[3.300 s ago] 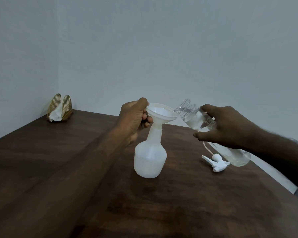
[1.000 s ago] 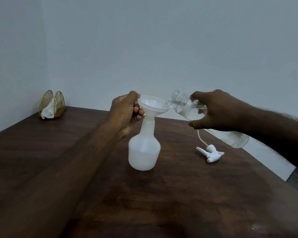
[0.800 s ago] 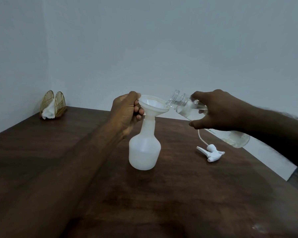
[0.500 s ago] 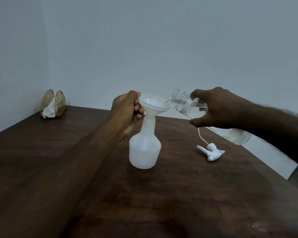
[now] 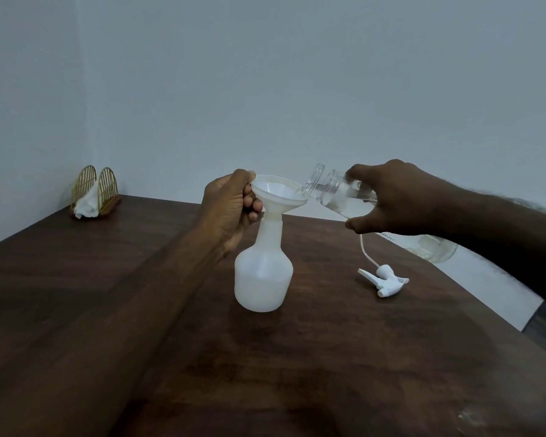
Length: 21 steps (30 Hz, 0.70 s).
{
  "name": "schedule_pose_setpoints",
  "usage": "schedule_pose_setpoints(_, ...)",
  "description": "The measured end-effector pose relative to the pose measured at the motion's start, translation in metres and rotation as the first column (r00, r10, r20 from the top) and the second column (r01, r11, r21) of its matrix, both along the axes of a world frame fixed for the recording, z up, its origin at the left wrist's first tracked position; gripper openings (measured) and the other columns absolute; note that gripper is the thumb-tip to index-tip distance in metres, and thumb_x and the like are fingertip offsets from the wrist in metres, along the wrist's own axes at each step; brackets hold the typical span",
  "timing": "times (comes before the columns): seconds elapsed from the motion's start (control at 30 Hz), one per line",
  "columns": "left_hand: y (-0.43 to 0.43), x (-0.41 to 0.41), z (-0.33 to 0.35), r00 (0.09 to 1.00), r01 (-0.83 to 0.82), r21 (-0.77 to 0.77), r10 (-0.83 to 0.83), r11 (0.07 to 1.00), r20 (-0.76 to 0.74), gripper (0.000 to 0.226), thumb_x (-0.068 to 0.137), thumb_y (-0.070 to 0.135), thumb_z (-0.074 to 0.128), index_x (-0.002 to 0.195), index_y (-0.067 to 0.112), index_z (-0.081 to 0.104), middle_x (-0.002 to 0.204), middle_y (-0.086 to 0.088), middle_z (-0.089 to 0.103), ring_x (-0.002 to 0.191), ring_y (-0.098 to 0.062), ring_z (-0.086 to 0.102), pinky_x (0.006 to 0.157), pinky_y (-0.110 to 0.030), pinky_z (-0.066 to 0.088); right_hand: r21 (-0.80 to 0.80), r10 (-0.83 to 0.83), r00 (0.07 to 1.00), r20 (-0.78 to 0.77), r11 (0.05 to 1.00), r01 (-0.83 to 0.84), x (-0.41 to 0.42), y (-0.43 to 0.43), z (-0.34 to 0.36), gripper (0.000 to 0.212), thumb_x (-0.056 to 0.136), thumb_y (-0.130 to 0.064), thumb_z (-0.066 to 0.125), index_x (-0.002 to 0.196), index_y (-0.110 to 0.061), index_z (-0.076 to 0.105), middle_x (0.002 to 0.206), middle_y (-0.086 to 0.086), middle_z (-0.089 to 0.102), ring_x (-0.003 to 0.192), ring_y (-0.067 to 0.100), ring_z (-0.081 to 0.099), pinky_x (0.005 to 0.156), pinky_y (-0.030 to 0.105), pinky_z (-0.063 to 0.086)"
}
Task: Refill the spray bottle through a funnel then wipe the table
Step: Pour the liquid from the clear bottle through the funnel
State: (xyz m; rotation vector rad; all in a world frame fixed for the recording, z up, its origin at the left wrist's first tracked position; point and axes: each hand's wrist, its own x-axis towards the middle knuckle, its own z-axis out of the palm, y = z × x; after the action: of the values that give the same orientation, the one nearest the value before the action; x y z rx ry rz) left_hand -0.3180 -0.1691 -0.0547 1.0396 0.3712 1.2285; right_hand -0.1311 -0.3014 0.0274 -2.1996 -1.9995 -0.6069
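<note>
A white translucent spray bottle (image 5: 263, 272) stands upright on the dark wooden table (image 5: 344, 357), with a white funnel (image 5: 278, 192) seated in its neck. My left hand (image 5: 229, 209) grips the funnel's rim at its left side. My right hand (image 5: 391, 197) holds a clear water bottle (image 5: 336, 197) tilted nearly flat, its open mouth over the funnel's right edge, and water reaches the funnel. The bottle's base shows below my wrist. The white spray trigger head (image 5: 385, 280) with its tube lies on the table to the right.
A gold wire napkin holder (image 5: 93, 192) with white napkins stands at the table's far left corner by the wall. The table's right edge runs diagonally behind the trigger head, with a pale floor beyond it.
My right hand has tipped the water bottle further and brought its mouth over the funnel's rim. My left hand has stayed on the funnel.
</note>
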Motion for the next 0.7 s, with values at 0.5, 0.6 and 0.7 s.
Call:
schedule_pose_setpoints(0.5, -0.0002, -0.0003, -0.0008, 1.0, 0.002, -0.015, -0.002, 1.0, 0.007, 0.036, 0.091, 0.015, 0.052, 0.057, 0.016, 0.04, 0.045, 0.002, 0.036, 0.04, -0.01, 0.041, 0.039, -0.019, 0.034, -0.022, -0.016, 1.0, 0.025, 1.0, 0.017, -0.0009, 0.0015, 0.0024, 0.072, 0.071, -0.05, 0.077, 0.132, -0.025, 0.048, 0.109, 0.007, 0.066, 0.086, 0.027, 0.057, 0.08, 0.04, 0.053)
schedule_pose_setpoints(0.6, -0.0006, -0.0008, -0.0014, 1.0, 0.003, -0.013, -0.003, 1.0, 0.011, 0.036, 0.091, 0.015, 0.052, 0.057, 0.015, 0.04, 0.045, 0.002, 0.036, 0.04, -0.01, 0.042, 0.039, -0.018, 0.034, -0.021, -0.019, 0.999, 0.03, 1.0, 0.02, -0.0019, 0.0009, 0.0033, 0.072, 0.072, -0.049, 0.077, 0.133, -0.025, 0.048, 0.109, 0.007, 0.066, 0.088, 0.027, 0.057, 0.08, 0.038, 0.052)
schedule_pose_setpoints(0.7, -0.0006, -0.0011, -0.0014, 1.0, 0.006, -0.013, -0.005, 1.0, 0.015, 0.036, 0.091, 0.015, 0.053, 0.058, 0.016, 0.04, 0.045, 0.002, 0.036, 0.04, -0.01, 0.042, 0.04, -0.019, 0.035, -0.024, -0.019, 1.0, 0.013, 1.0, 0.019, -0.0027, 0.0007, 0.0033, 0.07, 0.072, -0.048, 0.077, 0.132, -0.025, 0.049, 0.108, 0.007, 0.066, 0.085, 0.026, 0.057, 0.079, 0.038, 0.052)
